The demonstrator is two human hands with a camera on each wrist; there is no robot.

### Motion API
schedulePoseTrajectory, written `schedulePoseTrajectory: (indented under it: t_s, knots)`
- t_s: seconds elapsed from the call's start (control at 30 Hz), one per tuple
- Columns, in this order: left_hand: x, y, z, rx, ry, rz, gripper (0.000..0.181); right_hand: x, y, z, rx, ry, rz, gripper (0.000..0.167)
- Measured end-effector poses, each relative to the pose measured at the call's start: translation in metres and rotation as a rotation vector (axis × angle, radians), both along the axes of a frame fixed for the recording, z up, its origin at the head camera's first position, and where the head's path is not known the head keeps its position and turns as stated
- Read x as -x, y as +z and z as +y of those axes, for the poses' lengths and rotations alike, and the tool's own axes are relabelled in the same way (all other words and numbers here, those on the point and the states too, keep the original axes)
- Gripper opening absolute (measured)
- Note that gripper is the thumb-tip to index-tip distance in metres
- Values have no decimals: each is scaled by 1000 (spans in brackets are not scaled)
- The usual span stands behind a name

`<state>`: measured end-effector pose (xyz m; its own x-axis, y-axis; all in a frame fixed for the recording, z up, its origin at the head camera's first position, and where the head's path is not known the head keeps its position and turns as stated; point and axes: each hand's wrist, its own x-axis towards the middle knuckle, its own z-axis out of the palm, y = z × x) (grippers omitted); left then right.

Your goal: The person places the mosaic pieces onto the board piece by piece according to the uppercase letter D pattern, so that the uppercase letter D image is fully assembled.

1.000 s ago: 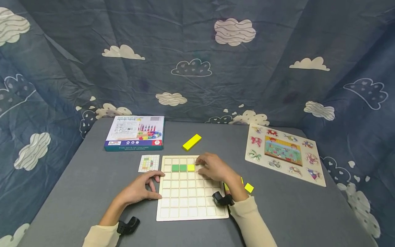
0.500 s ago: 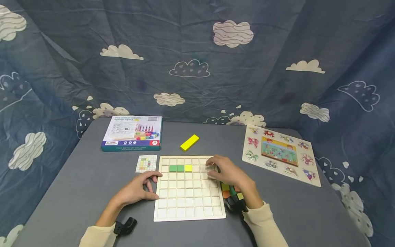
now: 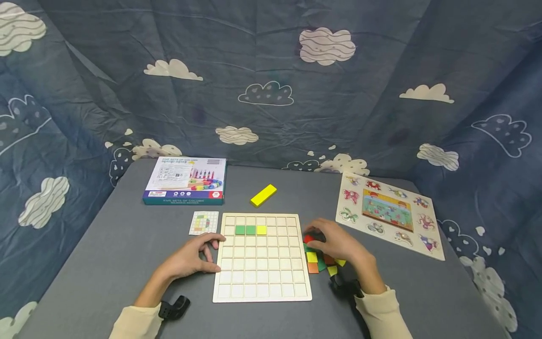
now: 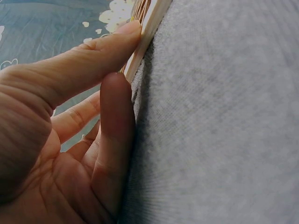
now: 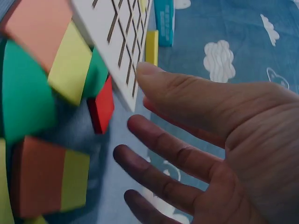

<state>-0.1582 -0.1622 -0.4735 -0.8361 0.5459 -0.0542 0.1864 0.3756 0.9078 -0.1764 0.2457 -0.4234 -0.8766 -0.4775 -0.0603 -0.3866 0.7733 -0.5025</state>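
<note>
Your wide left hand [image 3: 188, 256] touches a board [image 3: 262, 264] holding tiles [image 3: 251, 230]; your wide right hand [image 3: 338, 239] hovers near blocks [image 3: 312, 257]; a box [image 3: 184, 182] reads "FIVE SETS".

I see a cream left sleeve [image 3: 137, 323] and a matching right sleeve [image 3: 383, 310], both long, plain and softly creased. At each cuff I make out a black wristband, left [image 3: 174, 310] and right [image 3: 346, 287], carrying a small, dark, rounded housing. The left hand [image 3: 192, 256] and right hand [image 3: 338, 242] are bare.

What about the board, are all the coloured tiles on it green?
No, the board holds two green tiles and one yellow tile.
</note>
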Motion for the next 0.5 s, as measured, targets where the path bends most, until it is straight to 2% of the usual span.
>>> schedulePoseTrajectory:
  t_s: [0.17,0.37,0.5]
  knots:
    - [-1,1,0,-3,6,3,66,0,1,16,8,-11,-39,37]
    - [0,0,2,-7,1,-21,68,0,6,34,-45,-69,-77,39]
    - [0,-1,2,-9,11,-27,68,0,7,38,-57,-68,-121,38]
